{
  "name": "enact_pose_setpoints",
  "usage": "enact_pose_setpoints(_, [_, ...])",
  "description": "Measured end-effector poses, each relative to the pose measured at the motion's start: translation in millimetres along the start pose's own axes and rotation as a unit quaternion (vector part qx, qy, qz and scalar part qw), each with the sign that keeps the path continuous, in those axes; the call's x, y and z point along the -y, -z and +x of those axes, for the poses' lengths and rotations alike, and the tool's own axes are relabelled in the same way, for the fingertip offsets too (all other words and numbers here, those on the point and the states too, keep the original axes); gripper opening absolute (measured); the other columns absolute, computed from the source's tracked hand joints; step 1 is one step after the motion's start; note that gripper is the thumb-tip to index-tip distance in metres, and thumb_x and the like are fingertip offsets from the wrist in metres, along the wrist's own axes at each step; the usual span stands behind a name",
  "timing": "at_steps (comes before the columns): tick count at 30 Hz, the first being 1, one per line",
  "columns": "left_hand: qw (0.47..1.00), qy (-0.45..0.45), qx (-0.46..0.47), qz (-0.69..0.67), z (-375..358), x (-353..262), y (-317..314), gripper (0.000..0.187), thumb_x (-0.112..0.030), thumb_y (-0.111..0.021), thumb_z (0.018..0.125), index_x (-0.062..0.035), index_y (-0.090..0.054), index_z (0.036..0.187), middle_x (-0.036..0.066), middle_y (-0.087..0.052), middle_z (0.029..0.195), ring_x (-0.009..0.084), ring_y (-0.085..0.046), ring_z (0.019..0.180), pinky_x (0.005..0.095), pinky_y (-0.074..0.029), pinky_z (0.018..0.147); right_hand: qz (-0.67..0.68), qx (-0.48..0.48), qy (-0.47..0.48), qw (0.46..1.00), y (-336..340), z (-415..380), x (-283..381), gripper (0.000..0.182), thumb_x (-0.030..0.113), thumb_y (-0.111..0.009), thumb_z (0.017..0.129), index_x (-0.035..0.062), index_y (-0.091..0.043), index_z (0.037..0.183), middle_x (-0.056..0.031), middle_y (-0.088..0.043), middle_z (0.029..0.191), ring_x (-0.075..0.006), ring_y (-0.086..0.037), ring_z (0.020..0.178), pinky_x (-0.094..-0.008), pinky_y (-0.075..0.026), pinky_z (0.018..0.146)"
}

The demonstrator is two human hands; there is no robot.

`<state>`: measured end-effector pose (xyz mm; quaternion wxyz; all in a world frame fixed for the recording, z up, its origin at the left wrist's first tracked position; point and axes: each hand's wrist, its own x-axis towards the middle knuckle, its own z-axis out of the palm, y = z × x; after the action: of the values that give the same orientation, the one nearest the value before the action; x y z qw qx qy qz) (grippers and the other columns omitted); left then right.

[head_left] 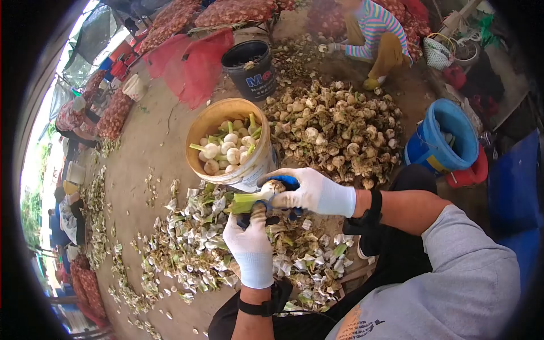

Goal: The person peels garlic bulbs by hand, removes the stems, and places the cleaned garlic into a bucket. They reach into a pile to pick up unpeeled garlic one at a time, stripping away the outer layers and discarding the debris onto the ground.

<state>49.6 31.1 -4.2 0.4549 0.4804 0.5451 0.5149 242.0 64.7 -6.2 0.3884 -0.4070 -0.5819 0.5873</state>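
Note:
Between my two gloved hands is a garlic bulb [274,187] with a thick pale-green stalk pointing left. My left hand [250,241] comes from below with its fingers closed round the stalk. From the right, my right hand [306,192] has its fingers wrapped about the bulb's root end. Both gloves are white with dark blue palms. Just beyond my hands stands a cream bucket [198,164] holding peeled white bulbs with short stalks. Behind my right hand lies a large heap of unpeeled garlic [334,127]. Whether a small tool is within my fingers is hidden.
Peeled skins and leaves [192,249] cover the ground below. A black bucket [249,76] stands behind the cream one, a blue bucket [450,136] to the right. A person in a striped top [382,28] crouches beyond the heap. Red mesh sacks [116,113] line the left.

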Motion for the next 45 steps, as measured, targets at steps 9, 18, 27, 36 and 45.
enact_pose_setpoints(9, [0.966, 0.117, 0.025, -0.231, -2, -15, 2, 0.027, -0.007, -0.067, 0.101, 0.0035, -0.062, 0.126, 0.009, -0.071, 0.113, 0.0168, -0.072, 0.092, 0.0320, -0.063, 0.078, 0.440, 0.084, -0.158, 0.880, 13, 12, -40, 0.061, 0.038, -0.073, 0.098, 0.0006, -0.057, 0.143, -0.0024, -0.068, 0.102, -0.0120, -0.066, 0.080, -0.0303, -0.059, 0.064])
enact_pose_setpoints(18, [0.980, 0.065, 0.025, -0.184, -2, -22, -2, 0.035, -0.015, -0.076, 0.098, 0.0047, -0.066, 0.126, 0.005, -0.071, 0.112, 0.0107, -0.063, 0.097, 0.0266, -0.054, 0.086, 0.199, 0.118, -0.093, 0.968, 18, 6, -11, 0.057, 0.036, -0.071, 0.101, 0.0008, -0.056, 0.143, -0.0038, -0.069, 0.104, -0.0088, -0.066, 0.079, -0.0256, -0.055, 0.065])
enact_pose_setpoints(27, [0.991, 0.089, 0.024, -0.101, 1, -10, 5, 0.026, -0.005, -0.073, 0.097, 0.0045, -0.068, 0.121, 0.005, -0.074, 0.105, 0.0100, -0.066, 0.088, 0.0267, -0.056, 0.079, 0.083, 0.124, -0.088, 0.985, 16, 3, -8, 0.059, 0.038, -0.071, 0.101, 0.0025, -0.056, 0.145, -0.0067, -0.069, 0.110, -0.0117, -0.069, 0.083, -0.0264, -0.057, 0.070])
enact_pose_setpoints(36, [0.953, 0.148, 0.007, -0.265, -2, -19, 1, 0.021, -0.003, -0.071, 0.098, 0.0033, -0.067, 0.119, 0.007, -0.073, 0.108, 0.0150, -0.069, 0.089, 0.0316, -0.059, 0.078, 0.228, 0.142, -0.078, 0.960, 16, 11, -28, 0.063, 0.047, -0.070, 0.100, 0.0058, -0.057, 0.146, -0.0021, -0.070, 0.098, -0.0081, -0.067, 0.077, -0.0244, -0.052, 0.063])
enact_pose_setpoints(45, [0.995, -0.050, -0.077, 0.039, -8, -1, -8, 0.018, -0.002, -0.071, 0.098, 0.0048, -0.070, 0.115, 0.008, -0.073, 0.105, 0.0113, -0.064, 0.090, 0.0277, -0.053, 0.085, -0.245, -0.098, 0.195, 0.945, -13, -3, 6, 0.043, 0.025, -0.083, 0.090, 0.0050, -0.069, 0.126, -0.0114, -0.070, 0.097, -0.0207, -0.068, 0.091, -0.0348, -0.054, 0.081])
